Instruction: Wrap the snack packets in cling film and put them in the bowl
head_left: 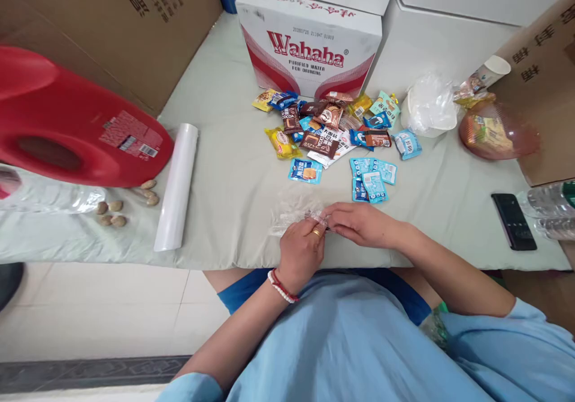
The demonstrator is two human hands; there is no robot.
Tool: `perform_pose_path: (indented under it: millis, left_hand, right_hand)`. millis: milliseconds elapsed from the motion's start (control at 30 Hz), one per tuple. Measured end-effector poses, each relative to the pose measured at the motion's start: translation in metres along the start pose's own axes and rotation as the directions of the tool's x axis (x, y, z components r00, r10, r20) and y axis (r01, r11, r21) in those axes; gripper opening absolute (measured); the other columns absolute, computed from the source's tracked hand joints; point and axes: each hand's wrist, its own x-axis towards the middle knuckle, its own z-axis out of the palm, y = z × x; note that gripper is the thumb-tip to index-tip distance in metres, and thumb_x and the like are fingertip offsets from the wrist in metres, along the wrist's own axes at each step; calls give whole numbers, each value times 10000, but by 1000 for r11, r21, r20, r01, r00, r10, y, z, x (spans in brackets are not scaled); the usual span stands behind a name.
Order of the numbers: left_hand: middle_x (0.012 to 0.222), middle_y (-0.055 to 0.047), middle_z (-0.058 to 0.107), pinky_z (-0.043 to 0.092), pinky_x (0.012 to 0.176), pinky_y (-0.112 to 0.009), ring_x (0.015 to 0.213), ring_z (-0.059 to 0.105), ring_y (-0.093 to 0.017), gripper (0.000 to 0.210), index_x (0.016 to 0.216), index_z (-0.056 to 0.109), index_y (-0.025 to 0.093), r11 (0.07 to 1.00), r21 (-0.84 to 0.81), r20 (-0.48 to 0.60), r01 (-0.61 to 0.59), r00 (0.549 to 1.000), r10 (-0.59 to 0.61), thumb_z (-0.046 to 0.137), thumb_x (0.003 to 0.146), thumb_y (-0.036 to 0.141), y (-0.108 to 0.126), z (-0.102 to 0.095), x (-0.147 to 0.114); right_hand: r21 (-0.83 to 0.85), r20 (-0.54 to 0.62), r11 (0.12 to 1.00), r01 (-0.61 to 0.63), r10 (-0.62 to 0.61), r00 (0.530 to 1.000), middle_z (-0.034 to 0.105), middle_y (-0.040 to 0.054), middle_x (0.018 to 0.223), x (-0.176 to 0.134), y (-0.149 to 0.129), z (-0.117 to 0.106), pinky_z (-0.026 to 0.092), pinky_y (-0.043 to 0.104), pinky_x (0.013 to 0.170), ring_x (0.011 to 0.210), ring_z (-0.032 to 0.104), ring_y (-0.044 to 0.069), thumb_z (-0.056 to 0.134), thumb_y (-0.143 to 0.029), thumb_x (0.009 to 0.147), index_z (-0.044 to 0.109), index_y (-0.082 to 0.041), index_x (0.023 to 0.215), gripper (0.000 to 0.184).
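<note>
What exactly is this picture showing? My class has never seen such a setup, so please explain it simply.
There is no machine here: a person works bare-handed. The single picture comes from a camera worn on the head, looking forward and down. The left hand, wearing a ring, and the right hand meet on crumpled clear plastic, which both hold. Their fingers partly hide it. On the cloth-covered table, a pile of wrapped snacks lies beyond the hands, before a water box. A white roll and red jug are leftward; a black phone-like object is rightward.
</note>
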Motion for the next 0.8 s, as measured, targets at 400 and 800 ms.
perform_pose_path:
  millis: [400, 800]
  left_hand:
    - [886, 7, 669, 460, 683, -276, 685, 550, -133, 116, 961, 639, 212, 587, -469, -115, 660, 613, -782, 632, 846, 211, -50, -20, -5]
    - [1037, -66, 769, 502, 975, -405, 1038, 690, -261, 479, 1210, 672, 199, 630, -366, 398, 685, 728, -559, 619, 897, 557, -67, -31, 53]
  right_hand:
    - [-120, 61, 990, 78, -71, 996, 705, -10, 1430, -13, 3, 45, 552, 346, 999, 1230, 712, 210, 542, -8, 887, 732, -228, 782, 309]
    - [-245, 230, 970, 15, 43, 972, 766, 17, 1326, 8, -14, 40, 542, 347, 934, 1071, 742, 213, 599, -78, 918, 820, -242, 954, 277]
